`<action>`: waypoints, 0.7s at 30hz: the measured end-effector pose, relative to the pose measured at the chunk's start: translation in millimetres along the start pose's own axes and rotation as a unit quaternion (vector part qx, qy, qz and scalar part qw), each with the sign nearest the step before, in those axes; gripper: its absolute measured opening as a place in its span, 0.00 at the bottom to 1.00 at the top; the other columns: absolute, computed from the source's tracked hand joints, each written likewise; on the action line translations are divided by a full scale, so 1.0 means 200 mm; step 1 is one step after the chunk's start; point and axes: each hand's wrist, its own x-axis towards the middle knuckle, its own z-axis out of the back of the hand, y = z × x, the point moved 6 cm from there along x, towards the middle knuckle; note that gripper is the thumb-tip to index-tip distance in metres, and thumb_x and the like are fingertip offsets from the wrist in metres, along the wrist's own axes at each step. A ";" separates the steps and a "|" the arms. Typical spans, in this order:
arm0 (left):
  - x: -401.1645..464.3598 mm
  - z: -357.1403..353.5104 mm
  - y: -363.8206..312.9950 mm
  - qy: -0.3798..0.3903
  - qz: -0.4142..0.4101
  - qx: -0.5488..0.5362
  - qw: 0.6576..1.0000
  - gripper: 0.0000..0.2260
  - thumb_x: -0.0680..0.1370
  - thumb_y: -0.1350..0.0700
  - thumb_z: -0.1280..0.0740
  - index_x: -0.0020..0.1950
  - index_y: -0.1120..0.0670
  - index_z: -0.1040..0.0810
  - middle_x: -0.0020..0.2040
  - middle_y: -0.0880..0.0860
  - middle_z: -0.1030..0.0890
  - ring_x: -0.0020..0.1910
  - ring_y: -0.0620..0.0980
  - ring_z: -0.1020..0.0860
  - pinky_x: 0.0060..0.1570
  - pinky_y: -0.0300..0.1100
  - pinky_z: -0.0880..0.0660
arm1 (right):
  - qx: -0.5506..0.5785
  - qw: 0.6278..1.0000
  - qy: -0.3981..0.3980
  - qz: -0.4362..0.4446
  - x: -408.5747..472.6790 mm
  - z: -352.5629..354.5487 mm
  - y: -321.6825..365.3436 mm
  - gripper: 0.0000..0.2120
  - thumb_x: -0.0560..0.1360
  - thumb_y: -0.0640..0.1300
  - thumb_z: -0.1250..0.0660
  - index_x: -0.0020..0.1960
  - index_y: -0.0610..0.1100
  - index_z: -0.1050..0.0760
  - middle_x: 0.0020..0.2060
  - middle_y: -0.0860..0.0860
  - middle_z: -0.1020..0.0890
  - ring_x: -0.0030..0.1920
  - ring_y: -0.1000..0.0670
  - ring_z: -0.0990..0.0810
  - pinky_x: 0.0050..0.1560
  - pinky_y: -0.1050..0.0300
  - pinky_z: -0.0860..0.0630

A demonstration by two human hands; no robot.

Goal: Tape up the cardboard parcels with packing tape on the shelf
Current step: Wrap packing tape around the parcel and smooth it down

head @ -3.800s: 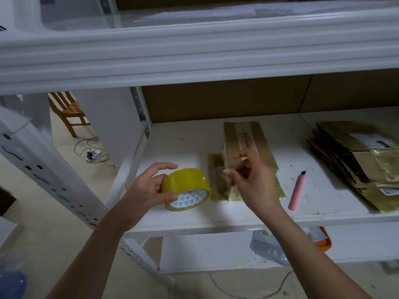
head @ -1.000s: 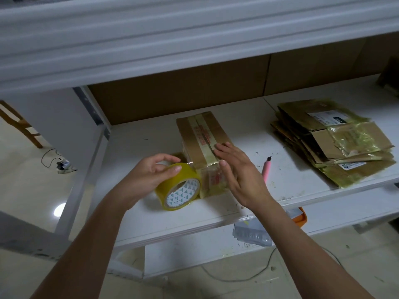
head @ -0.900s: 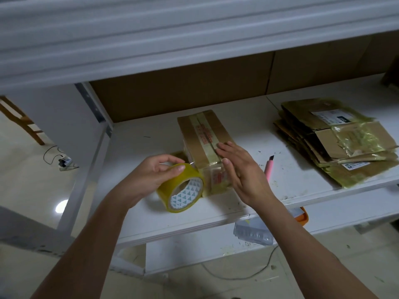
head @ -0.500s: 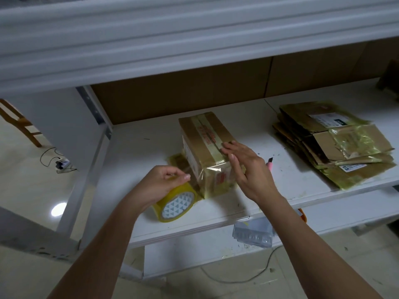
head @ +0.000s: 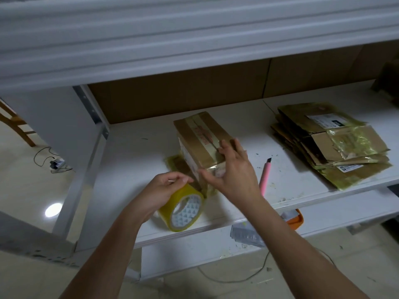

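A small cardboard parcel (head: 200, 134) stands on the white shelf (head: 138, 160), with old tape along its top seam and fresh clear tape over its near end. My right hand (head: 233, 169) lies over that near end, fingers straight on the top and thumb across the front face, pressing the tape down. My left hand (head: 159, 190) grips a yellow roll of packing tape (head: 183, 208) from above, low by the shelf's front edge, just left of the parcel. A strip of tape runs from the roll up to the parcel.
A pink box cutter (head: 265, 178) lies right of the parcel. A stack of flattened taped cardboard (head: 332, 145) fills the right of the shelf. An upper shelf beam (head: 194, 35) hangs overhead. Clear and orange items (head: 289, 221) sit on the lower shelf.
My left hand has pulled the roll down and toward the shelf's front edge, drawing tape over the parcel's near end. My right hand has slid from the front face up onto the top corner.
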 end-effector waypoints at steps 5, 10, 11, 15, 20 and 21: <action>0.03 -0.07 -0.06 -0.011 0.005 -0.010 1.000 0.08 0.81 0.53 0.35 0.48 0.53 0.16 0.40 0.47 0.15 0.39 0.42 0.18 0.37 0.31 0.26 | 0.046 0.998 0.029 0.022 0.08 0.03 -0.08 0.41 0.67 0.65 0.28 0.72 0.43 0.33 0.71 0.50 0.29 0.78 0.52 0.46 0.69 0.48 0.32; 0.02 -0.06 -0.04 -0.041 0.017 -0.029 0.999 0.07 0.79 0.52 0.33 0.47 0.51 0.16 0.39 0.46 0.15 0.38 0.45 0.17 0.35 0.34 0.25 | 0.061 0.998 0.023 0.019 0.08 0.01 -0.09 0.41 0.67 0.67 0.30 0.72 0.46 0.33 0.73 0.51 0.31 0.77 0.53 0.46 0.70 0.47 0.32; 0.02 -0.05 -0.04 -0.049 0.013 -0.025 0.998 0.06 0.79 0.52 0.33 0.47 0.50 0.16 0.39 0.46 0.15 0.38 0.45 0.17 0.36 0.35 0.25 | 0.059 0.997 0.029 0.026 0.08 0.03 -0.09 0.41 0.68 0.68 0.31 0.72 0.46 0.33 0.73 0.53 0.32 0.77 0.54 0.47 0.72 0.46 0.35; 0.01 -0.04 -0.04 -0.062 0.005 -0.005 0.998 0.06 0.79 0.51 0.32 0.46 0.51 0.17 0.41 0.47 0.15 0.43 0.50 0.17 0.41 0.40 0.23 | 0.173 0.984 0.002 0.051 0.01 0.13 -0.14 0.23 0.78 0.57 0.36 0.70 0.48 0.29 0.71 0.60 0.33 0.76 0.60 0.47 0.75 0.57 0.49; -0.01 -0.03 -0.04 -0.066 0.007 -0.001 0.998 0.07 0.79 0.51 0.33 0.46 0.49 0.17 0.42 0.47 0.15 0.43 0.50 0.17 0.42 0.40 0.23 | -0.002 0.987 -0.153 -0.040 -0.10 0.19 -0.51 0.17 0.75 0.31 0.37 0.60 0.44 0.20 0.50 0.47 0.20 0.55 0.42 0.26 0.45 0.57 0.32; -0.01 -0.02 -0.04 -0.068 0.008 -0.002 0.998 0.07 0.79 0.50 0.33 0.46 0.49 0.17 0.42 0.47 0.15 0.43 0.50 0.17 0.42 0.40 0.23 | -0.067 0.991 -0.091 -0.076 -0.10 0.15 -0.59 0.21 0.75 0.30 0.38 0.64 0.45 0.22 0.51 0.44 0.21 0.57 0.40 0.28 0.42 0.56 0.31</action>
